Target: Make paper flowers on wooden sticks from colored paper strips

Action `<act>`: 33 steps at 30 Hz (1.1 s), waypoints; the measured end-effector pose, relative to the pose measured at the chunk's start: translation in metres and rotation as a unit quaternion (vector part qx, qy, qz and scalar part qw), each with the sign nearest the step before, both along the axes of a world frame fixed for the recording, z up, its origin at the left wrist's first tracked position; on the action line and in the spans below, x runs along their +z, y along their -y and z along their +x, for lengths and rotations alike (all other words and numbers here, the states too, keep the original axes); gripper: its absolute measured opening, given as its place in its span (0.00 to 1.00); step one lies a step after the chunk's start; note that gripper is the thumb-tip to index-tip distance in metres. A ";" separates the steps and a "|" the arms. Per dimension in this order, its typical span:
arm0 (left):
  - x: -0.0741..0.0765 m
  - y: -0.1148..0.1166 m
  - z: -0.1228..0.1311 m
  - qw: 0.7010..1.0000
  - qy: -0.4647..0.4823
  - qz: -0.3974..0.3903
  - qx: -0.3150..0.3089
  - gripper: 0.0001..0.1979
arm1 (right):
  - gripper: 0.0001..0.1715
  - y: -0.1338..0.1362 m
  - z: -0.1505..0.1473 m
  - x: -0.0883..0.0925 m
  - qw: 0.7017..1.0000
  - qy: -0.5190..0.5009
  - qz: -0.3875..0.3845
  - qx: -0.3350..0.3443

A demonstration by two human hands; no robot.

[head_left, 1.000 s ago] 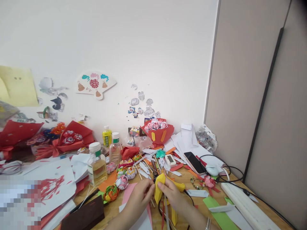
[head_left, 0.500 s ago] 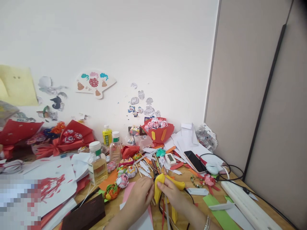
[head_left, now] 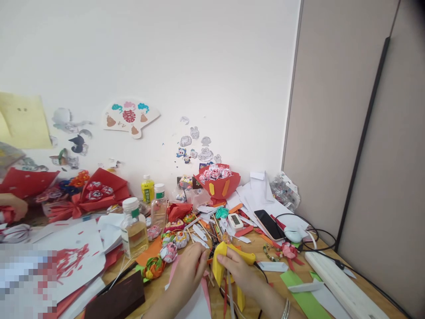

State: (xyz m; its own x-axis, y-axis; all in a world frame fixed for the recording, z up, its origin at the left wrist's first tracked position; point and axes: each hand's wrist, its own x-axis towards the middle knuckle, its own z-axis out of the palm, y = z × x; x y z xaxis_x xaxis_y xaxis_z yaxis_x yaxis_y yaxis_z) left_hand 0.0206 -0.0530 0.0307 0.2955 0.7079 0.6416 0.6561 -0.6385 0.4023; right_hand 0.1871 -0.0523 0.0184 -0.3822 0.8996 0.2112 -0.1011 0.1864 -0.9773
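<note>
My right hand (head_left: pixel 237 268) is closed on a folded yellow piece that looks like paper (head_left: pixel 218 265), thumb lying over its front. Just left of it, my left hand (head_left: pixel 191 266) is curled with its fingers pressed together; whatever they pinch, if anything, is hidden. A small gap separates this hand from the yellow piece. Behind my right hand shows a yellow tool with a black cord (head_left: pixel 247 256), probably a glue gun, partly covered. Pink and white paper sheets (head_left: pixel 195 305) lie below my left wrist. A thin whitish strip (head_left: pixel 230 294) hangs below my right hand.
Folded paper flowers (head_left: pixel 154 267) and bottles (head_left: pixel 134 230) stand to the left, near a dark brown box (head_left: pixel 116 296). Paper scraps, a timer (head_left: pixel 235 221) and a phone (head_left: pixel 269 224) lie beyond. A white power strip (head_left: pixel 345 285) is at right. Another person's hand (head_left: pixel 15 207) shows at far left.
My left hand has drawn slightly left, away from the yellow piece. My right hand keeps its hold. More of another person's hand has come into view at the far left.
</note>
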 end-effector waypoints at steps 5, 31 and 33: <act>0.008 0.006 0.002 0.994 -0.084 0.030 -0.060 0.13 | 0.17 0.002 0.000 0.004 0.999 0.002 0.036 -0.013; 0.000 0.000 0.004 0.980 -0.082 0.170 -0.065 0.09 | 0.15 -0.007 -0.002 -0.014 0.994 -0.079 -0.037 0.070; 0.000 0.000 0.003 0.980 -0.080 0.170 -0.058 0.09 | 0.15 -0.008 -0.001 -0.016 0.994 -0.078 -0.038 0.072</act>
